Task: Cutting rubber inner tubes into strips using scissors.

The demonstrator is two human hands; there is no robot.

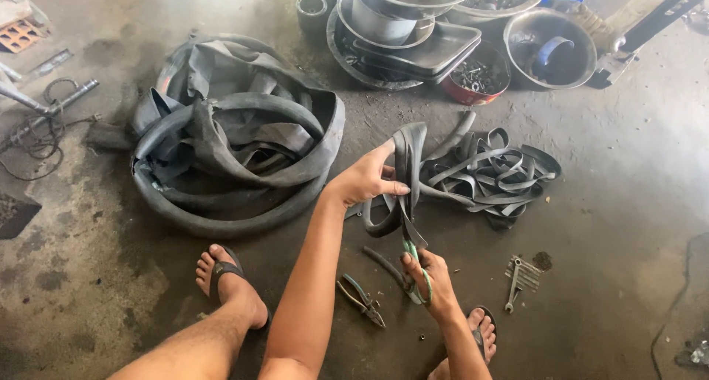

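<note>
Nearest the camera: two bare legs, feet in dark flip-flops (225,271) on a stained concrete floor (620,203). Between the feet, the right hand (432,280) is closed around green-handled scissors (415,265), blades pointing up into the lower end of a rubber strip (405,180). Just left of that hand, pliers (362,299) with greenish grips lie on the floor; to the right, a small wrench (512,285) beside a few flat metal pieces.

Above, the left hand (367,179) is clamped on the strip, thumb and fingers pinching it partway up. The strip is black, matte, dusty inner-tube rubber, flattened and folded over at the top, hanging in a loop that curls at the bottom left before meeting the scissors. It is held off the floor, between the two hands.

Just right of it, a heap of narrow cut rubber bands (491,175), tangled and looping. Left, a large pile of slack grey-black inner tubes (233,132), creased and collapsed.

Farthest: stacked metal basins and trays (413,33), a red bowl of bolts (473,81), a steel bowl (550,49).
</note>
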